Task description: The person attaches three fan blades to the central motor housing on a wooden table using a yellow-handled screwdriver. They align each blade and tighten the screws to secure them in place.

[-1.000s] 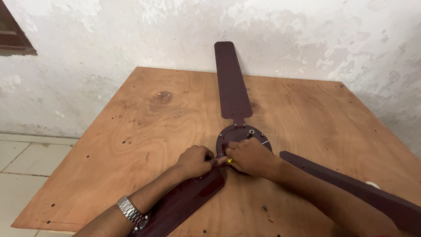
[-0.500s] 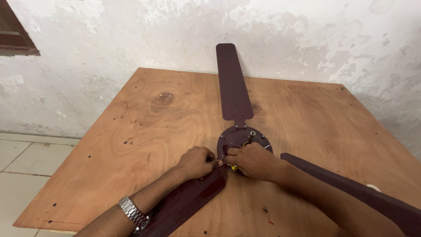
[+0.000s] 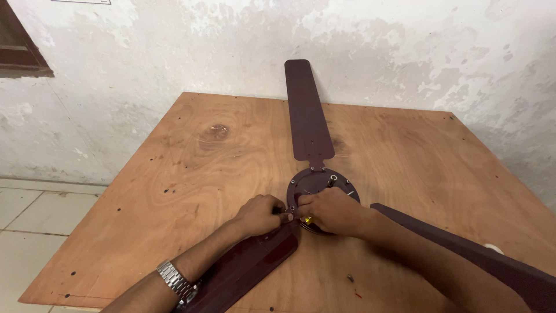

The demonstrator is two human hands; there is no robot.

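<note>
Both hands meet at the near-left rim of the fan hub point(image 3: 322, 184); left hand point(image 3: 262, 213) fingers pinched on the near blade point(image 3: 250, 268) root; right hand point(image 3: 331, 211) fingers closed round a small yellow-tipped tool point(image 3: 307, 220); the blade's long axis runs back toward the left wrist, lying on the surface point(image 3: 191, 174).

Our right hand point(image 3: 330, 211) hides the yellow-handled tool point(image 3: 307, 219); the frame's lower edge cuts off two fan blades point(image 3: 246, 269).
</note>
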